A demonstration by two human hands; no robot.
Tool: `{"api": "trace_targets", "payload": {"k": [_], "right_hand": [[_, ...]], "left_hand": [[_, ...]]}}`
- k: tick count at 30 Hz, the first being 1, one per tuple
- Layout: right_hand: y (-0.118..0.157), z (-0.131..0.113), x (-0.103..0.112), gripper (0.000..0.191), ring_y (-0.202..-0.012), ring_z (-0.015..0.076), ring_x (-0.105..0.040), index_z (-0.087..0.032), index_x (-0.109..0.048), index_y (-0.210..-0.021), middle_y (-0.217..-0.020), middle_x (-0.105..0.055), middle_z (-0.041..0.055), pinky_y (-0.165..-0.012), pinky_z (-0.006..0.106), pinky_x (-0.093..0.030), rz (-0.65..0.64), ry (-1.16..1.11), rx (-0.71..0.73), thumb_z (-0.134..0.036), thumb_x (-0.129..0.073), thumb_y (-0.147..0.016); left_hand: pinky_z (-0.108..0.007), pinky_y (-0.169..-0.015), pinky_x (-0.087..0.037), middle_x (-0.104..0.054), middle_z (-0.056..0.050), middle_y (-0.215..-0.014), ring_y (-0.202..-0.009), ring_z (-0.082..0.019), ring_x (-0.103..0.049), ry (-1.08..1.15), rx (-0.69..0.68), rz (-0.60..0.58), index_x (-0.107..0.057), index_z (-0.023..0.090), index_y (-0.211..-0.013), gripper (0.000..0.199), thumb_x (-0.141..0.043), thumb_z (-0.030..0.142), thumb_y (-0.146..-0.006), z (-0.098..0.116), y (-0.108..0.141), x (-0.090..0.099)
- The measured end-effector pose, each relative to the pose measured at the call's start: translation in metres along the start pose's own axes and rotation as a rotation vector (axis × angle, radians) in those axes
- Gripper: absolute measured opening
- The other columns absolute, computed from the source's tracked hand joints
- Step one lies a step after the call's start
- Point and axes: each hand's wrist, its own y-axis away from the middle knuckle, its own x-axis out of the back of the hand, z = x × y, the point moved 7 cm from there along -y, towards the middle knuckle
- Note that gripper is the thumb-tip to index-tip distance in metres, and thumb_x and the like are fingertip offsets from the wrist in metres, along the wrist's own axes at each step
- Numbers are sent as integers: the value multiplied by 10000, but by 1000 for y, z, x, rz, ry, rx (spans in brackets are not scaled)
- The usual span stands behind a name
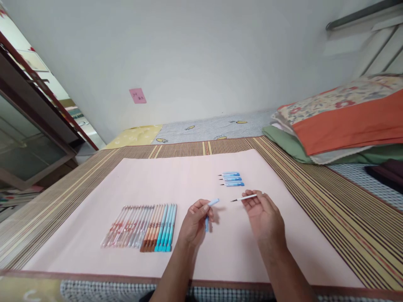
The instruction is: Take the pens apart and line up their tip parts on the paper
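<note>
My left hand (197,218) pinches a short light-blue pen piece (214,202), a cap or barrel. A second blue piece (206,224) shows just under its fingers; whether it is held or lies on the sheet I cannot tell. Between the fingertips of my right hand (263,209) is a thin white pen refill (248,197), its dark pointed tip turned left toward the blue piece but apart from it. Beyond the hands lie blue pen parts (233,179) in a small stack of rows, with dark tips pointing left.
Several pens (141,227) lie side by side at left: clear-pinkish, brown and turquoise. Everything rests on a pale pink sheet (176,180) over a striped mat (296,180). Folded bedding (349,121) is piled at far right. A white wall (201,58) stands behind.
</note>
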Motion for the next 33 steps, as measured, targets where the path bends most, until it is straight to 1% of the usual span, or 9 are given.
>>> {"api": "trace_targets", "payload": {"k": [2, 4, 7, 9, 13, 16, 22, 26, 33], "right_hand": [[3, 0, -7, 266, -633, 131, -591, -203, -661, -848, -733, -599, -16, -606, 276, -509, -89, 92, 3, -454, -743, -819], [10, -1, -19, 280, -523, 106, -482, -210, -689, -933, -701, -576, -30, -510, 253, -426, -218, 336, 36, -482, -686, -869], [25, -1, -40, 289, -713, 166, -603, -214, -735, -1029, -877, -682, 36, -648, 287, -484, -451, 750, 179, -460, -662, -895], [35, 2, -51, 225, -879, 207, -647, -218, -750, -1001, -951, -710, 53, -775, 307, -496, -594, 899, 248, -391, -641, -907], [37, 2, -50, 170, -829, 190, -652, -228, -731, -947, -908, -721, 21, -757, 293, -478, -719, 1026, 253, -265, -570, -905], [18, -7, -38, 156, -760, 190, -634, -233, -704, -933, -847, -710, 6, -706, 290, -459, -672, 1146, 267, -247, -565, -866], [-42, -12, -12, 134, -642, 179, -568, -234, -657, -913, -767, -663, 9, -620, 282, -366, -402, 1463, 262, -212, -544, -845], [-67, 4, -6, 145, -638, 168, -558, -230, -654, -937, -768, -643, -1, -617, 274, -349, -396, 1463, 221, -195, -536, -859], [-88, 20, 13, 158, -825, 152, -600, -198, -684, -950, -1022, -584, 46, -699, 255, -379, -376, 1561, 326, -120, -558, -896]], "left_hand": [[-190, -412, -442, -644, -1, -658, -548, -117, -560, -28, -13, 3, -694, 156, -895, 296, -855, 357, -749, 1, 0, 1], [-197, -419, -441, -657, -3, -665, -549, -122, -569, -78, -25, -1, -696, 159, -918, 293, -855, 339, -750, 1, 0, 2], [-205, -437, -426, -684, -13, -669, -537, -126, -584, -175, -46, -8, -703, 158, -936, 280, -840, 335, -768, 1, -1, 2], [-204, -474, -424, -691, -20, -654, -550, -129, -604, -224, -65, -7, -713, 149, -932, 278, -837, 338, -770, 2, -1, 2], [-218, -540, -434, -708, -31, -657, -575, -140, -636, -265, -50, -13, -724, 138, -927, 320, -876, 329, -720, 1, -2, -3], [-236, -549, -436, -746, -48, -732, -556, -140, -635, -261, -45, 20, -715, 152, -1024, 416, -894, 337, -698, 2, -3, -3], [-237, -541, -416, -758, -70, -802, -537, -116, -598, -220, -58, 81, -702, 150, -1066, 428, -859, 385, -745, 10, -3, 1], [-227, -544, -420, -741, -53, -772, -535, -102, -575, -193, -41, 106, -711, 147, -1020, 385, -850, 392, -758, 10, -3, 5], [-230, -546, -417, -742, -64, -806, -557, -111, -592, -194, -53, 94, -724, 142, -1025, 357, -820, 395, -792, 6, -7, 12]]}}
